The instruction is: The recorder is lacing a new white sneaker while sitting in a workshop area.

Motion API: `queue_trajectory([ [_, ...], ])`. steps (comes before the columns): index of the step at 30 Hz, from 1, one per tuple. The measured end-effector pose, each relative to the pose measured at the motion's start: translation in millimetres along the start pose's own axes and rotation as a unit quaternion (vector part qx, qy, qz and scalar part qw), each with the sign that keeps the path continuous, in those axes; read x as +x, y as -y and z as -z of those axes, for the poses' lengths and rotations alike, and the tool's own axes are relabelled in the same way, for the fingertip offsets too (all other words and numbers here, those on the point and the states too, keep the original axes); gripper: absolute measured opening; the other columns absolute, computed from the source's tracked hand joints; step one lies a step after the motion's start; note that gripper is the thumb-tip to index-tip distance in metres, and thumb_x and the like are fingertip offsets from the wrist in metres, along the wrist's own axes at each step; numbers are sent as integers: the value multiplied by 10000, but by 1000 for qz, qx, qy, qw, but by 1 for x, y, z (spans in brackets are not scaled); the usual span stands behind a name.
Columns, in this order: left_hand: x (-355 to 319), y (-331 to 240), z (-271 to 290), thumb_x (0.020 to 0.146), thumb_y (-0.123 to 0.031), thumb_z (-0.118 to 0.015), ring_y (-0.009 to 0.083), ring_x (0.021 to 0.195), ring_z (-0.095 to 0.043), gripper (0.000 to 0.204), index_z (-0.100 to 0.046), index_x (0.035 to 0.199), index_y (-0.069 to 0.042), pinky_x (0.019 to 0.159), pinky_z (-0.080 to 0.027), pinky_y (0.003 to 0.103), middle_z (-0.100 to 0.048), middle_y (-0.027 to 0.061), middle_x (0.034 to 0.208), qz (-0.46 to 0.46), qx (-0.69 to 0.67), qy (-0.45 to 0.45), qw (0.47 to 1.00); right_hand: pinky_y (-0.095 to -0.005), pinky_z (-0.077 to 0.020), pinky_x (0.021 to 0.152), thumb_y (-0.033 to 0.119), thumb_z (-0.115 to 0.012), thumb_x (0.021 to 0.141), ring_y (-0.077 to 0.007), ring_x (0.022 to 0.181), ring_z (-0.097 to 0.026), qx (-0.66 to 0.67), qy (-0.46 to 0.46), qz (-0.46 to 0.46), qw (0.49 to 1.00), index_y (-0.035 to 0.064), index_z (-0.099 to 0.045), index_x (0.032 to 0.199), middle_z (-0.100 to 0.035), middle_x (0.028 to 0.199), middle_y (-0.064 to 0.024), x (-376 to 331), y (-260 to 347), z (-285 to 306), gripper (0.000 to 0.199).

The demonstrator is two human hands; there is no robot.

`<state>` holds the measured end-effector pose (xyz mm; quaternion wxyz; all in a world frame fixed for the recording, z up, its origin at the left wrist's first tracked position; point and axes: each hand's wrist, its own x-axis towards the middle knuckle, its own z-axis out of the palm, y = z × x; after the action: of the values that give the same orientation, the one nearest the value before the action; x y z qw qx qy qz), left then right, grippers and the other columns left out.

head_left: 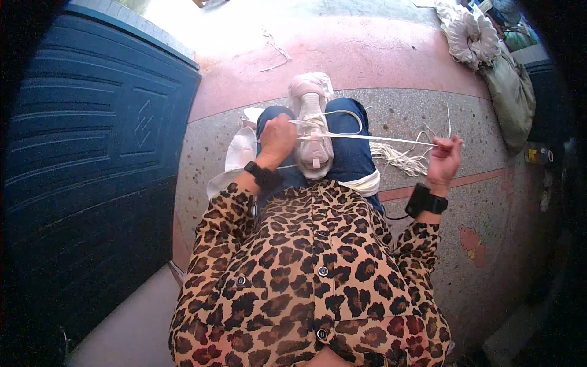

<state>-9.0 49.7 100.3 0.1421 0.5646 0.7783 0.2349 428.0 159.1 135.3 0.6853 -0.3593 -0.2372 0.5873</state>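
A pale pink and white sneaker [315, 150] lies between my knees, its toe pointing away from me. A white shoelace [391, 140] runs taut from the shoe out to my right hand [444, 160], whose fingers pinch it well to the right of my knee. My left hand [278, 139] is closed at the shoe's left edge, over my left knee, with lace at its fingers. Another stretch of lace loops loosely over the shoe's right side. The fingertips of my left hand are partly hidden.
A bundle of white laces [400, 160] lies on the floor beside my right knee. White shoe pieces [240, 150] rest left of my left leg. A dark blue panelled door [98, 116] stands at left. Sacks [510, 92] lean at the far right. A loose lace [278, 54] lies ahead.
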Motion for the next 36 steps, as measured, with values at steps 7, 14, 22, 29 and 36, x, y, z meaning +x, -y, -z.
queue_trajectory([
  [7, -3, -10, 6, 863, -214, -550, 450, 888, -650, 237, -697, 925, -39, 809, -527, 529, -691, 239, 901, -1, -17, 128, 992, -411, -465, 831, 306, -556, 1008, -183, 730, -566, 140, 21, 49, 989, 59, -612, 999, -595, 736, -26, 13, 44, 56, 253],
  [14, -8, -14, 22, 914, -273, -553, 436, 996, -616, 282, -719, 991, -58, 872, -502, 520, -695, 238, 953, 27, -21, 165, 986, -339, -455, 708, 265, -541, 1016, -166, 658, -505, 264, -27, -41, 963, 69, -592, 956, -546, 713, -8, 33, 41, 113, 212],
  [22, -13, 1, 30, 904, -253, -618, 382, 876, -596, 241, -731, 897, -41, 828, -452, 446, -683, 181, 853, -129, 28, 195, 972, -238, -278, 428, 230, -555, 1011, -58, 506, -328, -152, 3, -136, 979, 129, -583, 920, -350, 638, 55, 30, -38, 18, 138],
  [29, -16, 3, 27, 889, -223, -642, 364, 808, -590, 202, -721, 853, -40, 787, -458, 435, -672, 165, 812, -136, 10, 143, 980, -440, -538, 786, 78, -612, 825, -361, 912, -679, -542, 460, 195, 676, 74, -687, 1100, -684, 1015, -185, -26, -141, -142, 285],
  [36, -18, 8, 52, 898, -225, -664, 233, 750, -581, 213, -698, 849, -20, 706, -460, 346, -665, 71, 780, -55, -127, 253, 958, -480, -535, 742, 172, -572, 871, -391, 877, -676, -746, 409, 101, 516, 111, -669, 1000, -689, 889, -194, -34, -145, -163, 173],
])
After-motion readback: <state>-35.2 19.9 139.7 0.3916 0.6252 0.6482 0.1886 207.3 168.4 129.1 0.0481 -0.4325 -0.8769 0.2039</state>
